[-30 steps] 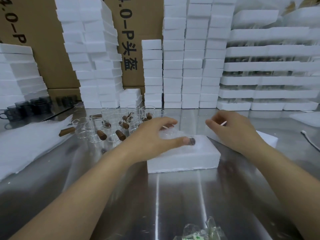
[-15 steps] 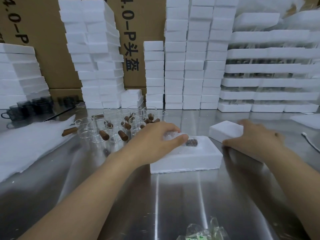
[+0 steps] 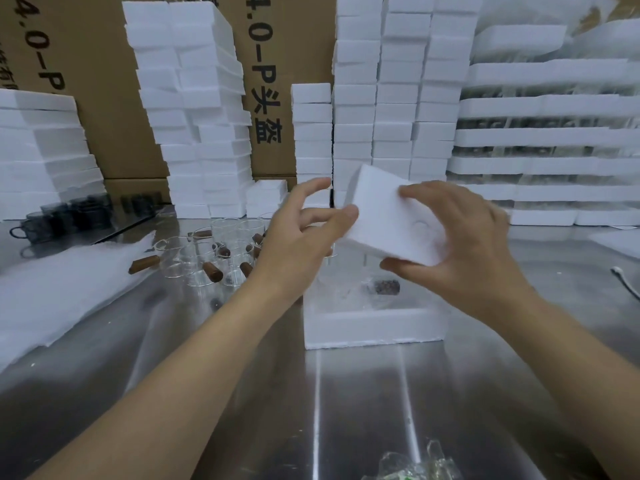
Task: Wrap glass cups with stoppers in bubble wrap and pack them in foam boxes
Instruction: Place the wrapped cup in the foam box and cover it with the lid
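A white foam box base [image 3: 374, 327] lies on the steel table in the middle, with a bubble-wrapped glass cup [image 3: 346, 292] and its dark stopper [image 3: 386, 287] inside. Tilted in the air above it is a white foam lid [image 3: 388, 216]. My right hand [image 3: 460, 244] grips the lid's right end, thumb underneath. My left hand [image 3: 298, 240] has spread, relaxed fingers, and its thumb tip touches the lid's left edge. Several clear glass cups with brown stoppers [image 3: 211, 258] stand to the left behind my left wrist.
Tall stacks of white foam boxes [image 3: 377, 109] line the back, with cardboard cartons [image 3: 104, 98] behind. White bubble wrap sheets [image 3: 59, 285] lie at the left, dark mugs [image 3: 62, 216] at far left, crumpled plastic [image 3: 415, 465] at the near edge, and a white cable [image 3: 627, 282] at the right.
My right hand has picked the foam lid off the table at the right and lifted it over the box. My left hand has left the wrapped cup and risen to the lid.
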The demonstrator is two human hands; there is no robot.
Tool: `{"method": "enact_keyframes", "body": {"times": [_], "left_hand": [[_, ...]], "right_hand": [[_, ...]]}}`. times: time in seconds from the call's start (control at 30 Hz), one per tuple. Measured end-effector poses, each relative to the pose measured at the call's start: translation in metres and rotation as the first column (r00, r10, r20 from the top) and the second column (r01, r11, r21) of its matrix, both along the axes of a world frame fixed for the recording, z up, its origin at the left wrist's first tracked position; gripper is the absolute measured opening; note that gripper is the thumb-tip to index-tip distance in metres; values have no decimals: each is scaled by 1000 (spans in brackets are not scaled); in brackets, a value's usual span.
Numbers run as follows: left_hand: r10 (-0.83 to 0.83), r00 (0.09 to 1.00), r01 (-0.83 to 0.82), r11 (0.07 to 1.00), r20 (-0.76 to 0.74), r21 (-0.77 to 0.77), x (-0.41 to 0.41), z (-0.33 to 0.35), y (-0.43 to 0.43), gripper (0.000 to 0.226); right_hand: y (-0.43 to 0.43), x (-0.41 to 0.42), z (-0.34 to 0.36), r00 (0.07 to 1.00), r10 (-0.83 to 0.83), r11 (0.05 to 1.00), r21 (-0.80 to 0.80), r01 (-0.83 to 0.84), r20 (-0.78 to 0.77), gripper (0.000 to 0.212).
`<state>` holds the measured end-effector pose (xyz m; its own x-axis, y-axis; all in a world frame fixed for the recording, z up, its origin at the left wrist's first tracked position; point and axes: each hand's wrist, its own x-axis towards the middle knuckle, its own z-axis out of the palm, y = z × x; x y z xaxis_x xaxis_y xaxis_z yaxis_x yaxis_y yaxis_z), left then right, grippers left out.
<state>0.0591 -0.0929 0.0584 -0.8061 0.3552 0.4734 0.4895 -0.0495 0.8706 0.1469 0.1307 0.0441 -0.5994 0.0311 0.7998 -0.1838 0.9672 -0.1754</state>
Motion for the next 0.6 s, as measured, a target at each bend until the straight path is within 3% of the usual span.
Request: {"method": "enact_keyframes", "body": {"times": [0.17,0.33,0.47,0.6], "left_hand": [[101,989,-111,990,104,89,-1,4,-2,37],[47,950,-127,961,310,244,-10,12,-14,28],[35,932,-91,986,361,139,-9,11,-13,33],[88,949,-75,996,303,-57,-1,13,-11,29]], "right_hand": [[1,3,2,1000,-26,997,-75,28,15,93],[5,8,7,982,189,912,-375,-165,27,58],[-1,8,6,970,237,877,-441,-189,56,42],[1,5,7,962,270,814,-524,-251,-42,51]]}}
